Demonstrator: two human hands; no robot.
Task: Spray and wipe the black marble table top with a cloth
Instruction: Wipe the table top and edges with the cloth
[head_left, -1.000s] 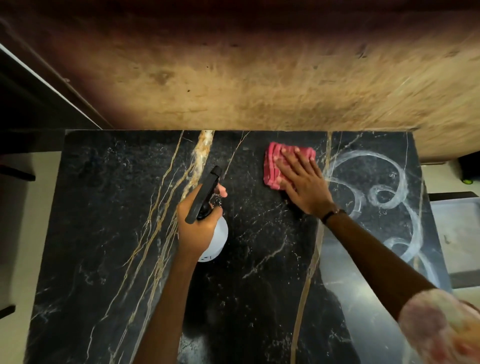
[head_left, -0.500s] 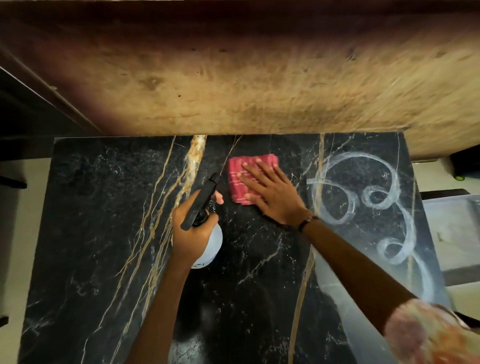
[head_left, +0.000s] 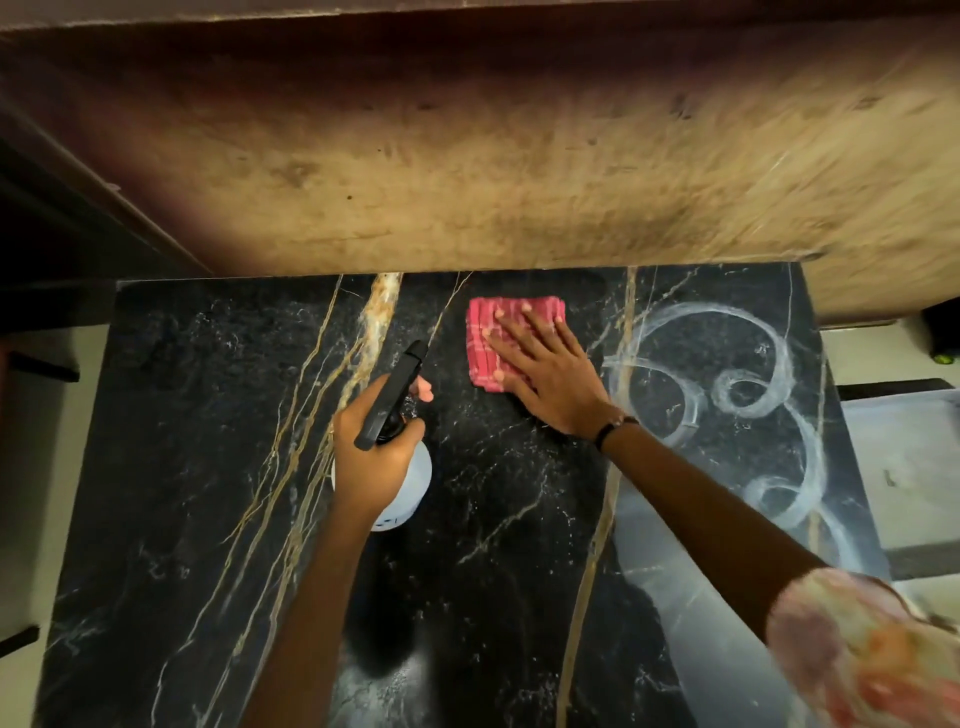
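The black marble table top (head_left: 197, 467) with gold and white veins fills the lower view. A folded pink-red cloth (head_left: 493, 332) lies flat near the table's far edge, at centre. My right hand (head_left: 550, 379) presses on it with fingers spread. My left hand (head_left: 374, 452) grips a white spray bottle (head_left: 415, 483) with a black trigger head (head_left: 389, 395), held above the table left of the cloth. White curling wipe streaks (head_left: 727, 374) mark the right part of the table.
A rough tan wall (head_left: 519, 166) rises directly behind the table's far edge. A pale grey surface (head_left: 904, 457) lies beside the table on the right. Light floor (head_left: 31, 467) shows on the left.
My right hand slid the cloth leftward along the far edge, then a little back toward the wall. The left hand with the bottle stayed nearly still.
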